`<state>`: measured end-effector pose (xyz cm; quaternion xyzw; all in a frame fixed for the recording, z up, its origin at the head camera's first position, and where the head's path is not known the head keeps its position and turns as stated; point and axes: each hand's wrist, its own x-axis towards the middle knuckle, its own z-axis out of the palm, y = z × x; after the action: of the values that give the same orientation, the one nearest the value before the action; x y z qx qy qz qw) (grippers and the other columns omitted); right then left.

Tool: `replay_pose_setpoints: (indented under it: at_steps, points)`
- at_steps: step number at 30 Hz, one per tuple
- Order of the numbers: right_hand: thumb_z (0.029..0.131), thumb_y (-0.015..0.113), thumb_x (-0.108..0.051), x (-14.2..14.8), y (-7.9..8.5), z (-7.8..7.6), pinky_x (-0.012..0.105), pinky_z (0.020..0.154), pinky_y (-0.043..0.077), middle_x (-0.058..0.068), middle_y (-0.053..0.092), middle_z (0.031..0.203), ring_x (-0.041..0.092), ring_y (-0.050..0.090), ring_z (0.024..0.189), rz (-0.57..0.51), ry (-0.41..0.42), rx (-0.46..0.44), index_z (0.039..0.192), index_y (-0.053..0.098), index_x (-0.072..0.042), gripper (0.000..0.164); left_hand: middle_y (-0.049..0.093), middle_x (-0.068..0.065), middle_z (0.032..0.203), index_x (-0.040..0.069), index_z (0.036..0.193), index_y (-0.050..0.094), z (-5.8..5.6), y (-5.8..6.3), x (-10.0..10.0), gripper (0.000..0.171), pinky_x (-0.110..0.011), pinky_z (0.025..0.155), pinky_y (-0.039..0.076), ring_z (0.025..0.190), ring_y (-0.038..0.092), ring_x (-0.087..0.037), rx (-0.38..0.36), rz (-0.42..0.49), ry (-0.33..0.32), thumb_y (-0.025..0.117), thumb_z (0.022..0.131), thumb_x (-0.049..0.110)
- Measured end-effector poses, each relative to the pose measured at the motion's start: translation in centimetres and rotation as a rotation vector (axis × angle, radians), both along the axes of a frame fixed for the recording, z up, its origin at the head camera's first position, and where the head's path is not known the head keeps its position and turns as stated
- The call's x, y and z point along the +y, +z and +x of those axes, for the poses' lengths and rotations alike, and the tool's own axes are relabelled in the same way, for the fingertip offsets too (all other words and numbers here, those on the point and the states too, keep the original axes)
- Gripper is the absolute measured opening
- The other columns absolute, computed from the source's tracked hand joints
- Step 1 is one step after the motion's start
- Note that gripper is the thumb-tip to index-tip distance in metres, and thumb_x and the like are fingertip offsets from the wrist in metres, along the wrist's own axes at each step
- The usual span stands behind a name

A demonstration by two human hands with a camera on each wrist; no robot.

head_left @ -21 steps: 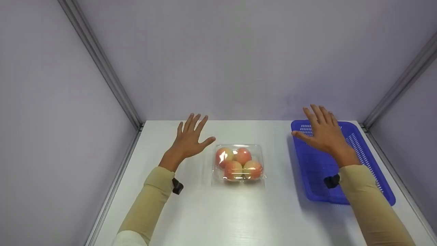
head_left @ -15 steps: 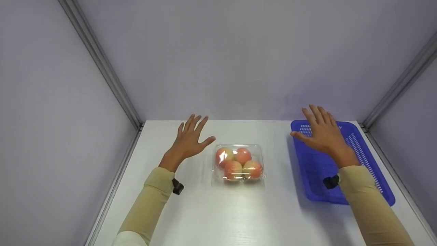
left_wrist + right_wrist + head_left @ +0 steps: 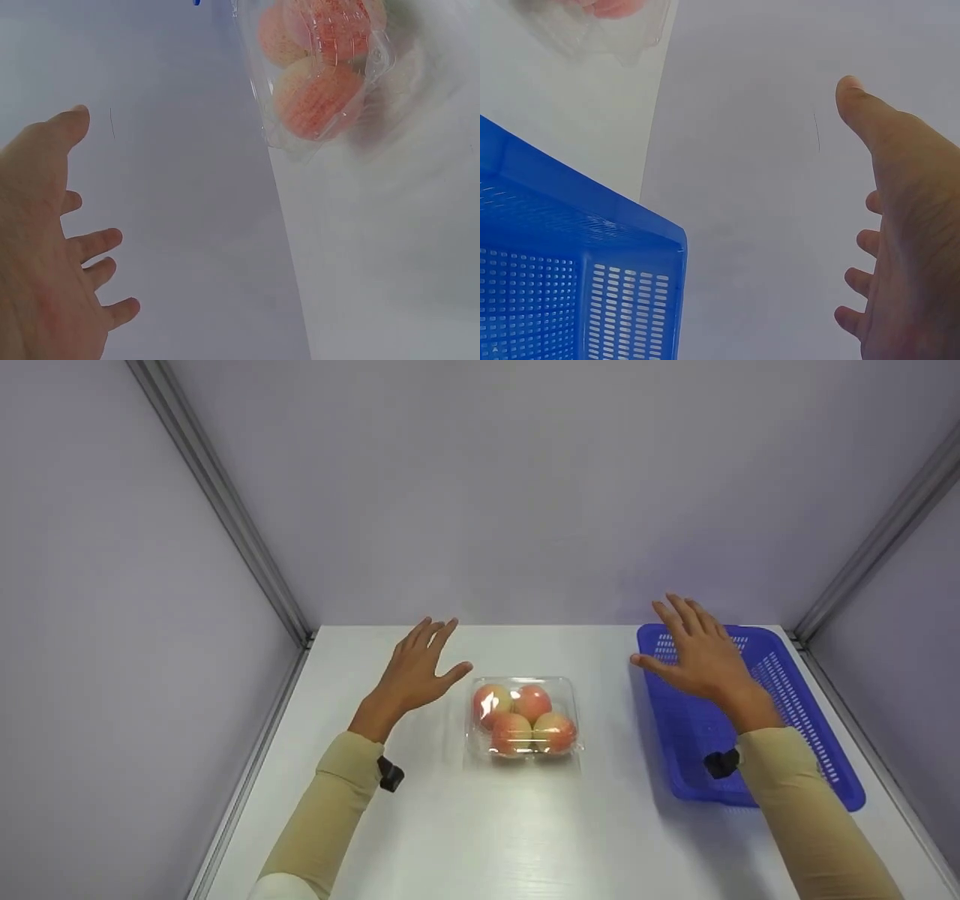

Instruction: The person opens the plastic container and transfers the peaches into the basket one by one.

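A clear plastic clamshell box (image 3: 564, 696) lies on the white table, with several red-and-yellow apples (image 3: 512, 733) visible through its lid. To the left of the box my left hand (image 3: 412, 671) hovers with fingers spread, holding nothing. Over the blue plastic basket (image 3: 694, 769) my right hand (image 3: 705, 660) is held in the air, fingers extended and thumb out to the left. In the left wrist view, the box with its apples (image 3: 319, 97) appears apart from the hand. The right wrist view shows the basket's perforated wall (image 3: 630, 300) beside the hand, which touches nothing.
The white table (image 3: 450, 825) meets a pale wall (image 3: 525, 510) at its back edge. Pale side panels with grey metal frame strips (image 3: 225, 510) stand at left and right. The basket sits near the table's right edge.
My right hand has moved slightly left and down in the head view. The left hand's fingers have lowered and drawn a little closer together. The box and basket stay in place.
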<state>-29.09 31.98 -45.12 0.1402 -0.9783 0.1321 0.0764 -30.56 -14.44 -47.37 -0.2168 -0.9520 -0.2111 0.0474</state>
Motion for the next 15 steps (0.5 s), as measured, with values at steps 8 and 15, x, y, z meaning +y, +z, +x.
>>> replay_pose_setpoints:
  at_steps: [8, 15]
  points:
    - [0.098, 0.063, -0.067, -0.7, 0.0, 0.5, 0.077, 0.127, 0.016, 0.018, 0.014, 0.178, 0.049, 0.015, 0.162, 0.011, -0.002, -0.003, 0.172, 0.018, -0.019, 0.099, 0.034, -0.016, 0.172, 0.018, 0.170, 0.027, 0.4, 0.0, 0.2, 0.081, -0.063, 0.132, 0.026, 0.163, 0.024, -0.037, 0.010, -0.006, 0.010, 0.057, 0.106, 0.057]
    - [0.097, 0.062, -0.069, -1.6, 0.1, 0.9, 0.079, 0.125, 0.020, 0.017, 0.014, 0.178, 0.050, 0.018, 0.161, 0.022, 0.011, 0.006, 0.172, 0.019, -0.020, 0.100, 0.036, -0.016, 0.172, 0.016, 0.169, 0.030, 0.8, 0.0, 0.4, 0.080, -0.064, 0.130, 0.029, 0.162, 0.027, -0.038, 0.022, 0.011, 0.002, 0.058, 0.106, 0.057]
